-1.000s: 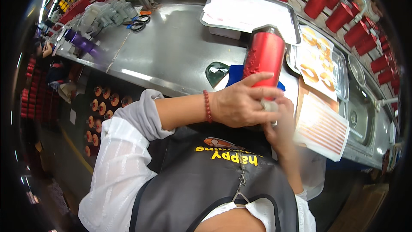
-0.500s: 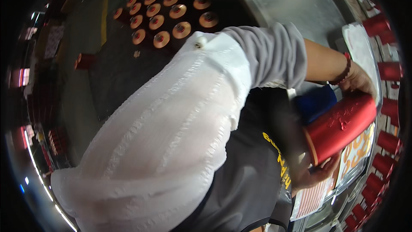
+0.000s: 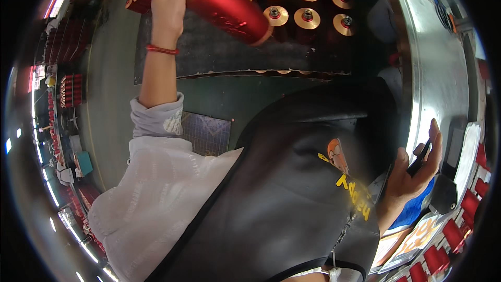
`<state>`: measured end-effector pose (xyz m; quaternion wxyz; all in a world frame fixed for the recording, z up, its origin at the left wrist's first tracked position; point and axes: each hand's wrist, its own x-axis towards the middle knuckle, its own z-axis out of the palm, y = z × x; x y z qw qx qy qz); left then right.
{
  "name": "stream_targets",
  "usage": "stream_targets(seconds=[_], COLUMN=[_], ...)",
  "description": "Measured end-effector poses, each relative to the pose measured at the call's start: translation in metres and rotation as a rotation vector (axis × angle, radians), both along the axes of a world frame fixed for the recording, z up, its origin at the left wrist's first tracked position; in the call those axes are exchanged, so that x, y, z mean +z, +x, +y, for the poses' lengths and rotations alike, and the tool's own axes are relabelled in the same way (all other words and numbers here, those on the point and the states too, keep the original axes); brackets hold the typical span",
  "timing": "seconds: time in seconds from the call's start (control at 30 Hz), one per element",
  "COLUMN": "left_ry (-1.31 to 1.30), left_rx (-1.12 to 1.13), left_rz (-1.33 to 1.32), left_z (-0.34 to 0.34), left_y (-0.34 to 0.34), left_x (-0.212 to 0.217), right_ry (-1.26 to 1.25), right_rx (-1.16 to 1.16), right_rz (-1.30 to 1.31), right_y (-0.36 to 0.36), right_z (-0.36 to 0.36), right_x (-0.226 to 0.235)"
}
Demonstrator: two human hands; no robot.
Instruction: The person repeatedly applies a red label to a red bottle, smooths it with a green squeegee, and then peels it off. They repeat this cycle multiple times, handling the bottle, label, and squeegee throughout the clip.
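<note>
My left hand [image 3: 172, 0], in the upper left with a red bracelet on its wrist, is closed round one end of a shiny red cylinder [image 3: 229, 8]. The cylinder has gold-coloured ends and lies tilted in the air, its far end beside the nearest of several standing cylinders with gold discs and threaded necks [image 3: 307, 18]. Over at the right, my right hand [image 3: 415, 175] has thumb and fingers apart. A slim dark shape shows between them; whether the hand touches it is unclear. A blue cloth [image 3: 415, 208] lies just below that hand.
The standing cylinders rest on a dark board [image 3: 209, 47] with a raised front edge. Another red cylinder [image 3: 140, 1] lies at its left. A metal worktop [image 3: 438, 62] runs along the right, with a black box [image 3: 445, 194] and more red cylinders [image 3: 433, 257] beyond.
My left hand has carried the red cylinder from the worktop on the right to the upper left. My right hand has let go of it. The view has swung leftward.
</note>
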<state>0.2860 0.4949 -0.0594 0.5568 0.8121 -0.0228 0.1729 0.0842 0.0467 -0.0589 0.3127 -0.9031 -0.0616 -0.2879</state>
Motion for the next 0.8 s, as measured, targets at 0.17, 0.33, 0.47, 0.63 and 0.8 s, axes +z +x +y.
stream_targets(seconds=[0.17, 0.33, 0.47, 0.63, 0.8], left_ry=[0.573, 0.672, 0.757, 0.992, 0.969], left_rx=[0.336, 0.299, 0.277, 0.317, 0.272], left_rz=[0.027, 0.156, 0.437, 0.348, 0.417], left_z=[0.047, 0.03, 0.011, 0.027, 0.037], left_y=[0.025, 0.034, 0.039, 0.05, 0.072], left_x=[-0.143, -0.248, -0.211, -0.24, -0.279], right_ry=[-0.11, -0.164, -0.183, -0.231, -0.675], right_rx=[-0.139, -0.374, -0.541, -0.732, -1.222], right_rz=[0.071, 0.072, 0.056, 0.057, 0.108], right_y=[0.007, -0.032, -0.061, -0.078, -0.053], right_z=[-0.005, -0.048, -0.097, -0.245, -0.506], right_x=[0.003, 0.023, 0.051, 0.099, 0.1])
